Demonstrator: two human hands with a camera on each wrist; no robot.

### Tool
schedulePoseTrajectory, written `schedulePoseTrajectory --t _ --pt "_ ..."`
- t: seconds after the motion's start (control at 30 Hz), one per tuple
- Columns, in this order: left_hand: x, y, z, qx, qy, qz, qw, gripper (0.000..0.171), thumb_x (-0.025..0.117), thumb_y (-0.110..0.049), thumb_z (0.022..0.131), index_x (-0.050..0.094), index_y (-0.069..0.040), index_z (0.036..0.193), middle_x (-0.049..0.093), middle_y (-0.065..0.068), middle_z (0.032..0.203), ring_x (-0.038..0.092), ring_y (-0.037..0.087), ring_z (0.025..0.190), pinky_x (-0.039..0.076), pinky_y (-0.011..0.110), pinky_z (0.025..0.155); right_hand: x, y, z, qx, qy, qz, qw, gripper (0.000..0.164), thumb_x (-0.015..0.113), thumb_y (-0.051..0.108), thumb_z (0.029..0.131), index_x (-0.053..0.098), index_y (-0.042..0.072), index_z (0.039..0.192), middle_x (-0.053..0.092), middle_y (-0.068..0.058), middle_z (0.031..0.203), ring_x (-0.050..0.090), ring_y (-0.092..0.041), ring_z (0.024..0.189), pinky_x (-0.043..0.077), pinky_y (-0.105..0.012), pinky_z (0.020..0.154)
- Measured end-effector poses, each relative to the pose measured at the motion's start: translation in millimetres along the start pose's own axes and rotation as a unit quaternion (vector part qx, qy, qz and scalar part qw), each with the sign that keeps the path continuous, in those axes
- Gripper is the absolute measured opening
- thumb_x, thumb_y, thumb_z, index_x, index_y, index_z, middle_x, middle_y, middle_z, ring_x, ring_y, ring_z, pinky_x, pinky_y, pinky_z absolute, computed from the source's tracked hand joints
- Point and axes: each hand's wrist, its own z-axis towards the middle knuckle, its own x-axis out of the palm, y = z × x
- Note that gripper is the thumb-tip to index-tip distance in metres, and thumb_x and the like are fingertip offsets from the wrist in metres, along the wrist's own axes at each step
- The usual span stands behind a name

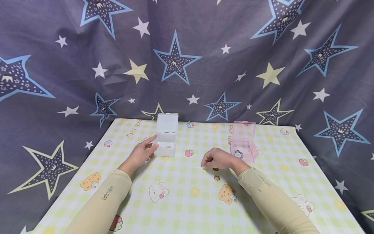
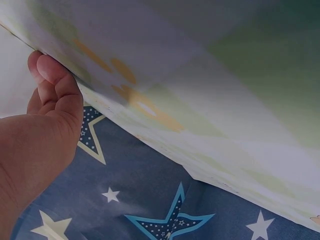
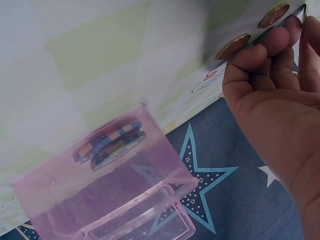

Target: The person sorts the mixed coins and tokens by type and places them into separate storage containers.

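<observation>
My left hand [image 1: 143, 152] grips the left side of a white box [image 1: 166, 151], whose hinged lid stands raised at the back. In the left wrist view, the fingers [image 2: 55, 75] meet the box's edge. To the right, my right hand [image 1: 217, 158] pinches a thin round coin [image 3: 304, 15] between thumb and fingertips, just above the cloth. Two gold coins, a nearer one [image 1: 217, 178] and a farther one [image 1: 215, 169], lie beside that hand. Behind it sits a clear pink box [image 1: 248, 157] with its lid raised; striped round chips [image 3: 112, 142] lie inside.
A green-and-white checked cloth [image 1: 187, 208] with cartoon prints covers the table. Behind the table hangs a dark curtain [image 1: 187, 94] with stars. The table's back edge runs close behind both boxes.
</observation>
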Motion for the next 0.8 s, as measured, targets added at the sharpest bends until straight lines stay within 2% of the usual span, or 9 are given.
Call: schedulePoseTrajectory --t 0.33,0.8 --pt "0.4 -0.8 -0.6 -0.001 -0.001 0.002 1.0 0.064 0.057 -0.042 0.112 0.033 -0.029 0.169 0.059 0.021 0.155 0.07 0.023 0.094 0.053 0.03 0.075 1.3 2.6 -2.5 0.005 -0.001 0.039 0.999 0.013 0.07 0.004 0.098 0.082 0.009 0.102 0.075 0.0 0.082 0.057 -0.015 0.058 0.048 -0.024 0.063" --pt "0.5 -3.0 -1.2 0.003 -0.005 0.006 1.0 0.063 0.057 -0.039 0.112 0.033 -0.027 0.17 0.061 0.022 0.152 0.071 0.024 0.093 0.052 0.03 0.075 3.7 0.3 -1.3 0.008 0.001 0.049 0.999 0.014 0.071 0.007 0.099 0.083 0.01 0.105 0.072 0.003 0.076 0.053 -0.01 0.055 0.046 -0.023 0.058"
